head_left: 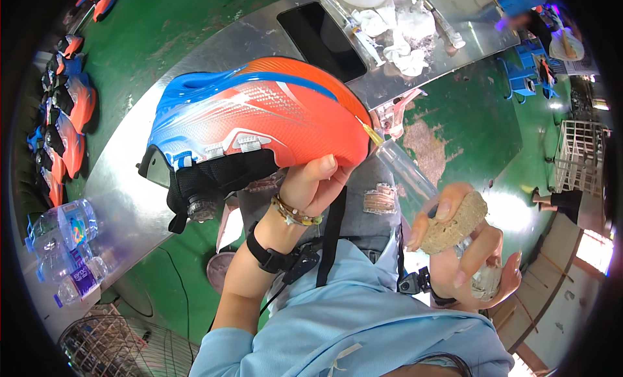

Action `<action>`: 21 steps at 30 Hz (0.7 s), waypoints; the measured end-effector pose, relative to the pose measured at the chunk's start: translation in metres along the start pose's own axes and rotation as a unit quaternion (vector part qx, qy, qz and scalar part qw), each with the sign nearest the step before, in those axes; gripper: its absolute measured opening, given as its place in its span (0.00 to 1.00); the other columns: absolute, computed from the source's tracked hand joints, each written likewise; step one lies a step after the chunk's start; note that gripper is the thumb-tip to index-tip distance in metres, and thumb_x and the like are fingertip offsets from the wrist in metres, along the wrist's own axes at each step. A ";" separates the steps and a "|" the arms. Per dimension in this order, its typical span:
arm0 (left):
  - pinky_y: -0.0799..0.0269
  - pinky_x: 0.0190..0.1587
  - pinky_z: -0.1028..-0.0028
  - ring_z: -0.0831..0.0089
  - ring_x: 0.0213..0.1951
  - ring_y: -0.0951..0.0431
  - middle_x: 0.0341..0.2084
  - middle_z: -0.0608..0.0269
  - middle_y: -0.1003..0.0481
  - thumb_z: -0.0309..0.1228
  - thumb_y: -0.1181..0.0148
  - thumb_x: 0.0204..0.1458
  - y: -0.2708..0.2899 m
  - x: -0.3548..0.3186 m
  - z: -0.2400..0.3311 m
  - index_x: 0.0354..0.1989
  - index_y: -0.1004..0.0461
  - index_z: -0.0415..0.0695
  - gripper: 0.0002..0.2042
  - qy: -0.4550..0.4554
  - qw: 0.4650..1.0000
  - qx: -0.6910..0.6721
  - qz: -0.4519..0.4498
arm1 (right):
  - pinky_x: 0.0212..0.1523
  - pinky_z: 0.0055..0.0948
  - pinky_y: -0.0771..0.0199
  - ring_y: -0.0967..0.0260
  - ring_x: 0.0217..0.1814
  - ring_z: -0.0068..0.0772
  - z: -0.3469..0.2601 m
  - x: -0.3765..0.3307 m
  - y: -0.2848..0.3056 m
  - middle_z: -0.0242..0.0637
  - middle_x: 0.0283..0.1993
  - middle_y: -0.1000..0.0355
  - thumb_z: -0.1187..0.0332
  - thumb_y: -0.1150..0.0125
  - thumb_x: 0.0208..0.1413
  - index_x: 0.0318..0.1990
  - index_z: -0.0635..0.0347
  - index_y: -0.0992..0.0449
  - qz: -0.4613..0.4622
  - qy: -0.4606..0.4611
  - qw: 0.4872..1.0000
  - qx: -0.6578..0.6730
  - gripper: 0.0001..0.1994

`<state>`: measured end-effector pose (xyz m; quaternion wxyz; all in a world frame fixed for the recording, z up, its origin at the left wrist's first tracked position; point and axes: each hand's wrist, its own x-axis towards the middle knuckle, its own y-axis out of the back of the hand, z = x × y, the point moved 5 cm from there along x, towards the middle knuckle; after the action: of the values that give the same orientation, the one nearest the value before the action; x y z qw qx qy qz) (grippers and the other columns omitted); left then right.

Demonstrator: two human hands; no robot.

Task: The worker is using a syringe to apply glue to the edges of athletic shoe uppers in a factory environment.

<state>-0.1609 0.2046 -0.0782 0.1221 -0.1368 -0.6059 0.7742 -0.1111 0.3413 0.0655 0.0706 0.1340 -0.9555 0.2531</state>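
Observation:
An orange and blue sports shoe [305, 127] lies on its side in front of me, with its black collar toward me at the left. My left hand [317, 185] grips its lower edge near the toe, thumb on the upper; the other fingers are mostly hidden beneath. In my right hand [470, 253] is a clear syringe [407, 172] with a yellow needle tip. The tip touches or nearly touches the shoe's toe along the sole edge; I cannot tell which. The same hand also holds a rough tan oval block [456, 224] against the syringe's rear end.
On the metal table [214, 52] are a black phone [321, 39], another syringe [360, 36] and crumpled white tissues [409, 39]. Plastic bottles [68, 244] stand at the left edge. More shoes [71, 117] line a rack at far left. A wire basket [110, 344] sits below.

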 end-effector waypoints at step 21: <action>0.26 0.40 0.76 0.68 0.48 0.30 0.45 0.53 0.31 0.39 0.42 0.48 -0.063 0.027 0.024 0.50 0.37 0.40 0.23 -0.059 0.973 0.035 0.222 | 0.35 0.36 0.30 0.32 0.36 0.46 0.021 0.009 -0.014 0.62 0.45 0.44 0.46 0.62 0.53 0.27 0.60 0.28 -0.031 0.120 0.980 -0.156 0.25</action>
<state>-0.1931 0.2070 -0.0136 -0.0837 -0.2175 -0.5388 0.8096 -0.1174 0.3173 0.0555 0.2127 0.1196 -0.9632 0.1124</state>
